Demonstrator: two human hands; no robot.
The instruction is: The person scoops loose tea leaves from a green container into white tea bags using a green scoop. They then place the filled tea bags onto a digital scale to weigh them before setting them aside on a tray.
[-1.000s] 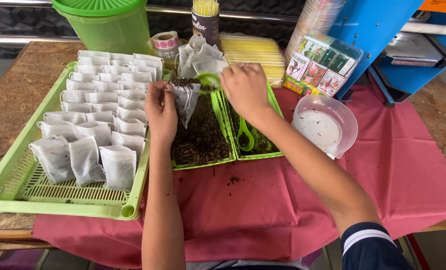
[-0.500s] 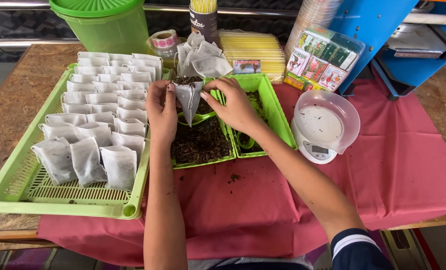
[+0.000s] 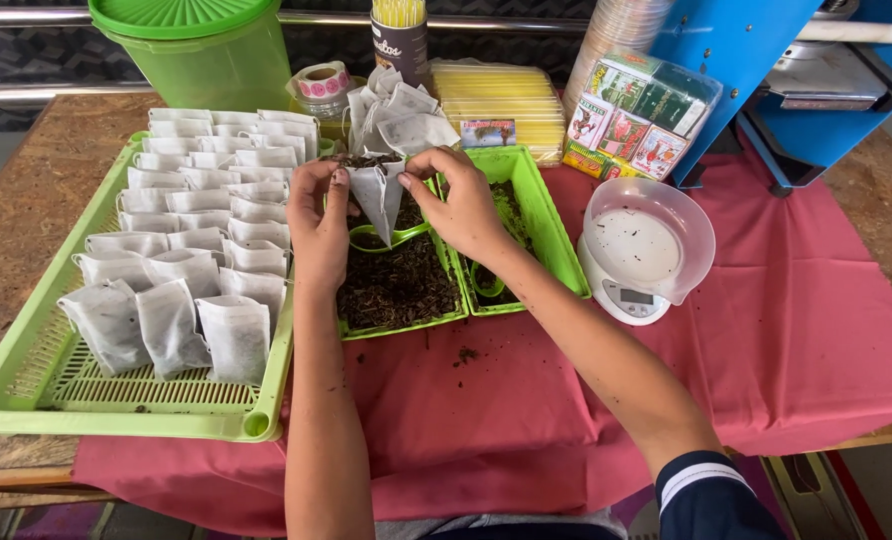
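While we held the small white paper filter bag (image 3: 377, 196) up by its mouth, it hung point-down over the square green tray of dark loose leaves (image 3: 398, 285), with some of that dark material heaped at its open top. Our left hand (image 3: 318, 222) pinched the bag's left edge between thumb and fingertips, and our right hand (image 3: 463, 205) pinched the right edge the same way, so both sets of fingers were closed narrowly on the paper. Just to the right sat a second green tray (image 3: 546, 222) with a thinner scatter of leaves and a green scoop (image 3: 486, 282) lying in it. A pile of empty white bags (image 3: 402, 118) rested behind the two trays. To our left, a wide green slatted tray (image 3: 26, 350) carried rows of filled white bags (image 3: 198, 230). On the pink cloth (image 3: 826, 330) to the right stood a small white kitchen scale with a clear bowl (image 3: 648, 250), near our right forearm but apart from it.
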